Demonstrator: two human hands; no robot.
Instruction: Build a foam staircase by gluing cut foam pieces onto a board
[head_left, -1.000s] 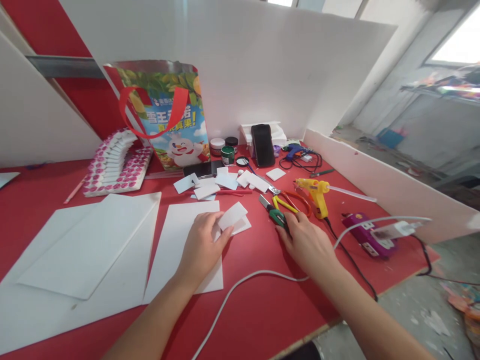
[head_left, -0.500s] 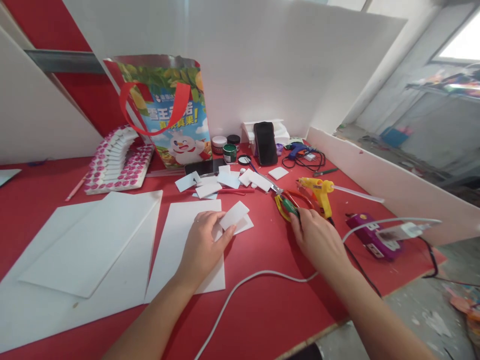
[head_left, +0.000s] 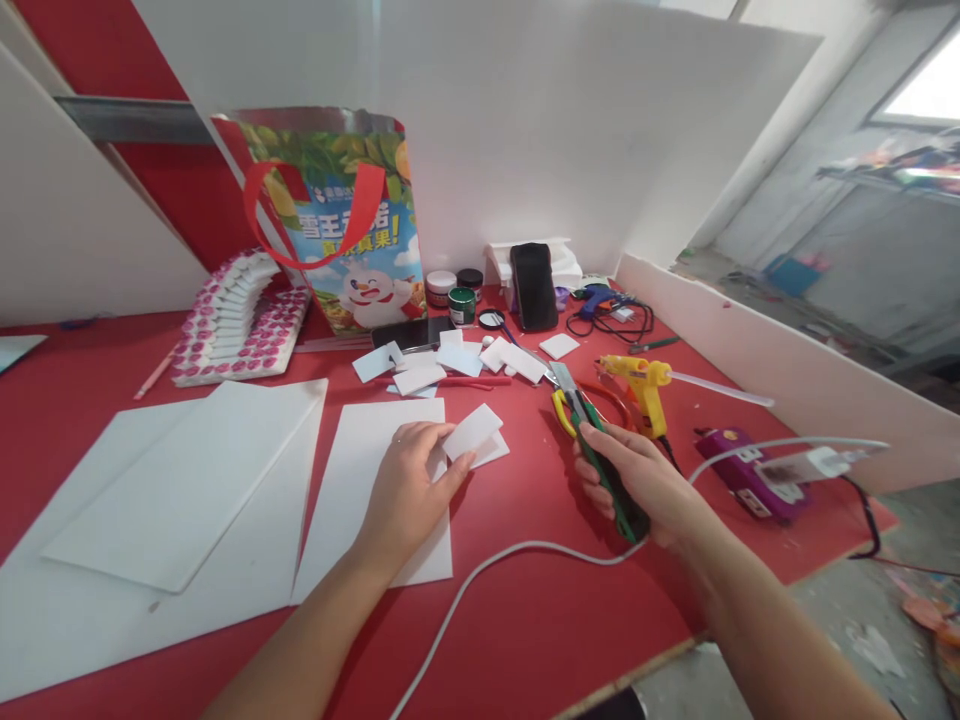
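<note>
Between the thumb and fingers of my left hand (head_left: 411, 482) is a small white foam board piece (head_left: 474, 430), tilted up from another white piece (head_left: 492, 452) below it. That hand rests over a white foam board sheet (head_left: 375, 440). My right hand (head_left: 637, 475) is wrapped round a green and black utility knife (head_left: 611, 480), its blade pointing away from me. Just behind the knife lie scissors or pliers with yellow and red handles (head_left: 564, 412), partly hidden. Several small white pieces (head_left: 420, 377) lie in a loose pile farther back.
Large white sheets (head_left: 172, 480) cover the left side. A yellow glue gun (head_left: 639, 378) and a purple power strip (head_left: 750, 475) lie at right, with a white cable (head_left: 525, 546) crossing the front. Behind stand a printed bag (head_left: 352, 230), paint jars (head_left: 461, 305) and a phone (head_left: 533, 287).
My right hand has lifted the utility knife from beside the handles and turned it, so its body and blade now show. My left hand keeps its hold on the small white piece.
</note>
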